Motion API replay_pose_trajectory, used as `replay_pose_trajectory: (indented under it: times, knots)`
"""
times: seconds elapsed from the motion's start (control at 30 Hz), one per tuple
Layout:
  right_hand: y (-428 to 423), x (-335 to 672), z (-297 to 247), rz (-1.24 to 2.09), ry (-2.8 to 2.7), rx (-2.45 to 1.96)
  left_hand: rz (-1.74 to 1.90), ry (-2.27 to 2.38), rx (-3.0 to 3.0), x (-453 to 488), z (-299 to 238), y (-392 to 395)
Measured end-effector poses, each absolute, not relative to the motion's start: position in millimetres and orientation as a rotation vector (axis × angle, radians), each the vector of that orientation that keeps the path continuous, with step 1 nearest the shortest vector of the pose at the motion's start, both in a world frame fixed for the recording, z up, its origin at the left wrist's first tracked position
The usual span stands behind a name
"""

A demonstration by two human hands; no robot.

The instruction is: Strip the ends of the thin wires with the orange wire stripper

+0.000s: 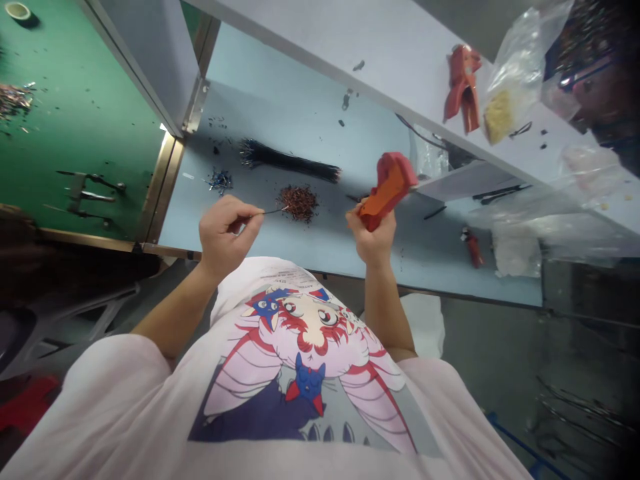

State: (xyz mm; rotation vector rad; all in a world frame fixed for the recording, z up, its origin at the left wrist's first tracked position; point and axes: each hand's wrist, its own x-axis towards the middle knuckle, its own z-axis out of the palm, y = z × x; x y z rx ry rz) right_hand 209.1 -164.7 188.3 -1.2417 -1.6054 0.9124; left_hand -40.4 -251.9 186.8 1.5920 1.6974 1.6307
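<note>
My left hand is pinched on a thin dark wire whose tip points at a small heap of reddish-brown wire bits on the pale blue bench. My right hand is closed round the handles of a red-orange crimping tool, held upright above the bench to the right of the heap. A bundle of black wires lies behind the heap.
A second red tool and clear plastic bags lie on the white shelf above. A small red item and a plastic bag are on the bench at right. A green mat with metal tools is at left.
</note>
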Motion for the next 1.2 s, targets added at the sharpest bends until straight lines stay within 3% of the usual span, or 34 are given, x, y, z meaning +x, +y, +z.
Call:
replay_pose_trajectory:
  times: [0.17, 0.37, 0.5, 0.7, 1.2]
  knots:
    - [-162.7, 203.0, 181.1, 0.980, -1.607, -1.365, 1.699, 1.518, 1.264, -18.6, 190.0, -247.9]
    - [-200.5, 201.2, 207.3, 1.850, -1.509, -1.043, 1.736, 1.422, 1.289, -8.2, 191.5, -243.2]
    - [-217.1, 201.7, 219.4, 2.122, -1.415, -0.895, 1.748, 1.448, 1.387, -7.3, 195.6, -242.5]
    - [-223.7, 203.2, 219.2, 2.259, -1.278, -0.877, 1.749, 1.486, 1.606, -8.5, 202.5, -245.1]
    - [-227.4, 199.2, 228.4, 2.223, -1.389, -0.857, 1.723, 1.541, 1.726, -12.7, 202.7, -249.5]
